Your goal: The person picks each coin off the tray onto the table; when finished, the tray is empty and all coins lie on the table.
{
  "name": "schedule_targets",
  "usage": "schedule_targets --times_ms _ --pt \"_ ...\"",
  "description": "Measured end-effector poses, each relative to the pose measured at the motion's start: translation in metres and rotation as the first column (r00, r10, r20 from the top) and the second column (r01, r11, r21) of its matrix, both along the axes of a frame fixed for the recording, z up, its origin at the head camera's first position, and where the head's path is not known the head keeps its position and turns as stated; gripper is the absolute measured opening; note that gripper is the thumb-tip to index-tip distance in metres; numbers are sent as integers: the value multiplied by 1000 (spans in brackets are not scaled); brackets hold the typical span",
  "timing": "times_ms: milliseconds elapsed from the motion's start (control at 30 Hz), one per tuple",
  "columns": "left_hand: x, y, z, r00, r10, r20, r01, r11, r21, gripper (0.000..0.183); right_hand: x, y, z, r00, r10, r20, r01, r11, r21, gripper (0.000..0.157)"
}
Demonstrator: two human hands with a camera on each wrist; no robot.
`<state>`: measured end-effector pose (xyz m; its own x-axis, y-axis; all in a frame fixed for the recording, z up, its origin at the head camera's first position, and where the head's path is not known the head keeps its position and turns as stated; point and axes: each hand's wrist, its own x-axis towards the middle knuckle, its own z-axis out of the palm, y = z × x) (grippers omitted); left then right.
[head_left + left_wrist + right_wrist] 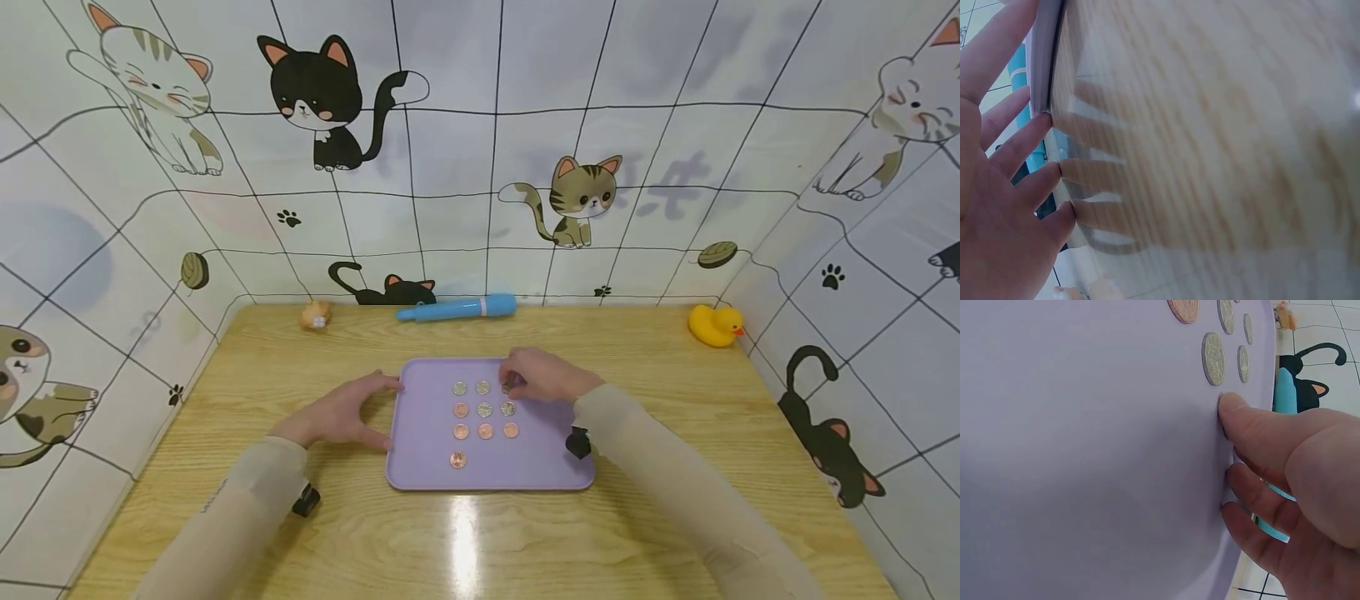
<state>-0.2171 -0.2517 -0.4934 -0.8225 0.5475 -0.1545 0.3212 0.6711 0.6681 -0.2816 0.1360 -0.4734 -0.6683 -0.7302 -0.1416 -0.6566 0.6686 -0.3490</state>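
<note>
A lilac tray [551, 460] lies on the wooden table, with several coins in rough rows on it. Silvery coins [483, 387] make up the far part of the grid, copper ones [486, 431] the near part. One copper coin [458, 459] sits apart, closest to me. At the far right of the grid my right hand [551, 375] pinches a coin [1222, 419], mostly covered by thumb and fingers, low against the tray. My left hand [337, 414] touches the tray's left edge with spread fingers; its palm [1004, 212] holds nothing.
Along the back of the table lie a small orange figure [315, 315], a blue pen-shaped object [459, 308] and a yellow rubber duck [716, 325]. A cat-print cloth [450, 158] rises behind and on both sides.
</note>
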Motion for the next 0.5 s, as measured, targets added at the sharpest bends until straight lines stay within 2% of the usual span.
schedule_targets --times_ms 200,500 --pt "1 0 1 1000 16 24 -17 1000 8 94 1 -4 4 1000 -6 1 6 1000 30 15" --pt "0 -1 -1 1000 15 17 -15 1000 1 95 -3 -5 1 999 -24 26 22 997 73 14"
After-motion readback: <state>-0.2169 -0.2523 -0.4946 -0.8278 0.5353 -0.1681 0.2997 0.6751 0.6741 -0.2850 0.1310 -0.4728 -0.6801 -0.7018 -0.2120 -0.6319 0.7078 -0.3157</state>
